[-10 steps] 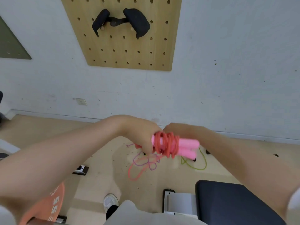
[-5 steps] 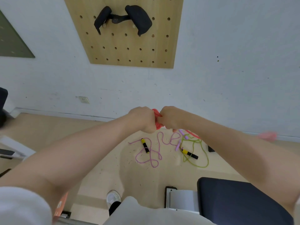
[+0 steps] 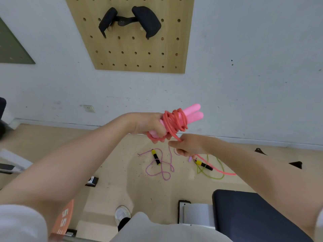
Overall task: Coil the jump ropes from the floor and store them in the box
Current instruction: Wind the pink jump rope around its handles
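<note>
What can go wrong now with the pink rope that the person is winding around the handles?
1. The coils look loose and crossed on the pink handles; they may slip off when the left hand relaxes.
2. The free tail runs from the right hand down over the green rope and its black-and-yellow handle; pulling might drag or tangle them.
3. The box is not in view, so the bundle may loosen while it is carried.
</note>
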A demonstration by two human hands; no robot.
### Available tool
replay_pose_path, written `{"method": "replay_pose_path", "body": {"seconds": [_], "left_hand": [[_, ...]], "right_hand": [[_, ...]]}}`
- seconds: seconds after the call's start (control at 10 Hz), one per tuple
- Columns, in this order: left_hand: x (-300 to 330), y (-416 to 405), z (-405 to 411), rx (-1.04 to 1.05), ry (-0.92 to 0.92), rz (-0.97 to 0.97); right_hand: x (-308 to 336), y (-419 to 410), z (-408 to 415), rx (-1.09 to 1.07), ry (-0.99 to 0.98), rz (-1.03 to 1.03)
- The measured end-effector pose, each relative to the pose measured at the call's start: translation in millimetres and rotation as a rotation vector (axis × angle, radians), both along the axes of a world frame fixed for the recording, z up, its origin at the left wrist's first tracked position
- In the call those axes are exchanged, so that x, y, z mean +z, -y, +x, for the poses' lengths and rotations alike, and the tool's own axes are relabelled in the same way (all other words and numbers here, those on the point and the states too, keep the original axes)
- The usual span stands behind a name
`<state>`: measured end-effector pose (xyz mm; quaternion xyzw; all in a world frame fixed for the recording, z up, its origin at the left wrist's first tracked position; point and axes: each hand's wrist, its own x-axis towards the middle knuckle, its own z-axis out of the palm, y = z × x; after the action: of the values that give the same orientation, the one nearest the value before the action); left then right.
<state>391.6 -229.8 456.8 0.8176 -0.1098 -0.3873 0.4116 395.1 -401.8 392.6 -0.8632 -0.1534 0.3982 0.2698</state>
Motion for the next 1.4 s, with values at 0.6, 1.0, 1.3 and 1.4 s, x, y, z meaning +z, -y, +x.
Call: {"method": "replay_pose_path", "body": {"seconds": [0.6,1.0,1.3,1.4], "left_hand": [[-58,17,7,-0.015,0.483,1.022],[-59,6,24,0.420,0.471,0.608],[-31,12,16,0.552,0.118,0.031],[-32,11,15,0.530,0.045,-0.072]], "right_hand": [[38,-28,-4,0.090,0.483,-0.165],[23,-28,-14,0.085,0.678,-0.039],[14,-7,-16,-0.352,0.156,0.523],[10,-6,-13,-0.374,-0.072,0.609]]}}
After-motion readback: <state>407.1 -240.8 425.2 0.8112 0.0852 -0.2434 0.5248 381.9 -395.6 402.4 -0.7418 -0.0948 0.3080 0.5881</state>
